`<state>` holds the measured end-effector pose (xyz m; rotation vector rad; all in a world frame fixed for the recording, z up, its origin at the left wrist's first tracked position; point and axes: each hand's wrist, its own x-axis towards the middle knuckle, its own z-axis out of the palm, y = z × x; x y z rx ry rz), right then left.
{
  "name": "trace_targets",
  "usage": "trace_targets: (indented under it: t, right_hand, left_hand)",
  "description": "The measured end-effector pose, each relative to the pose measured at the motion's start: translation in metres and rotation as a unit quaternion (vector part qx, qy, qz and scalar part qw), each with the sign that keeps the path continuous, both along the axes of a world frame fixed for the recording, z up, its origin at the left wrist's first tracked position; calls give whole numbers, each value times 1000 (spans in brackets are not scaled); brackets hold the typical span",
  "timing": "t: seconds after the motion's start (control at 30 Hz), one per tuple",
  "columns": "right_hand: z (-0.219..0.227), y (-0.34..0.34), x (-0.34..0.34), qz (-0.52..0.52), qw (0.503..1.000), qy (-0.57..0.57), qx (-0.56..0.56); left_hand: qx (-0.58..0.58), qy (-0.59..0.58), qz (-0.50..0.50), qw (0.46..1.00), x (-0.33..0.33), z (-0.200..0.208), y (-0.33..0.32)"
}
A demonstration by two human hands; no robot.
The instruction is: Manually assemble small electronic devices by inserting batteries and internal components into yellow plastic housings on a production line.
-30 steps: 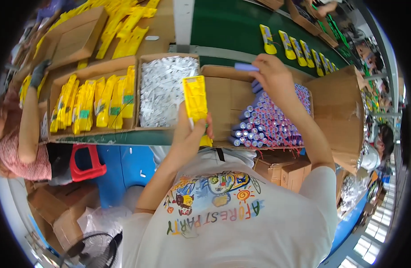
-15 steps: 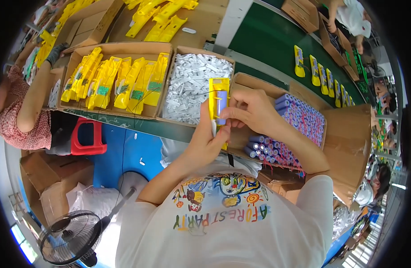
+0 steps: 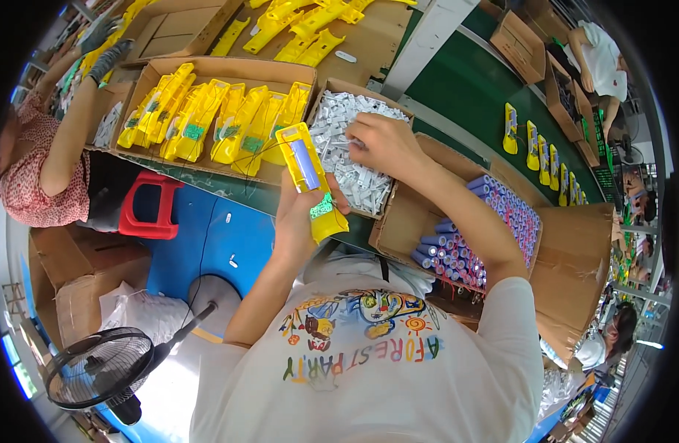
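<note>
In my left hand (image 3: 293,218) is a yellow plastic housing (image 3: 330,225), tilted, with its hollow side up. A purple cylindrical battery (image 3: 304,164) lies inside it, above a small green circuit board (image 3: 321,205). My right hand (image 3: 387,146) is over the box of small white plastic pieces (image 3: 361,181), fingers bent together at the pile. Whatever its fingertips hold, if anything, is hidden. Left of that pile, a cardboard box (image 3: 269,69) holds several yellow housings (image 3: 199,122) with boards and thin wires.
Purple batteries (image 3: 505,218) are stacked in a carton at right. Yellow housings stand in a row on the green work surface (image 3: 457,92). At left are a co-worker (image 3: 47,181), a red stool (image 3: 151,210) and a fan (image 3: 107,373). Another person (image 3: 598,59) stands far right.
My right hand has left the housing and moved up to the white pieces. My left hand has carried the housing leftward and tilted it, bringing the green board into sight.
</note>
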<state>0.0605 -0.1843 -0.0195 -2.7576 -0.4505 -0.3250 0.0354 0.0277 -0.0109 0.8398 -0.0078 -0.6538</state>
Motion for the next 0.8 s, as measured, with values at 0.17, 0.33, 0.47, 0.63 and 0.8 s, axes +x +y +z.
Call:
trace_targets:
  t: [0.17,0.33,0.47,0.63,0.8]
  right_hand:
    - [33,16,-32,0,985,-156,-76]
    - [41,19,-42,47,976,-101,185]
    - [40,19,-54,-72,941,28,330]
    - [39,7,-49,16,967,2,252]
    - [36,15,-45,9,956,-36,292]
  left_hand:
    - [130,-238,125,954,1,-7,-18]
    - [98,-194,54,975,-7,-3,-24]
    - [-24,-126,84,988,-14,6,-30]
    - [40,-149,32,988,-10,1,-23]
    - [-30,-74,32,996,-8,7,-22]
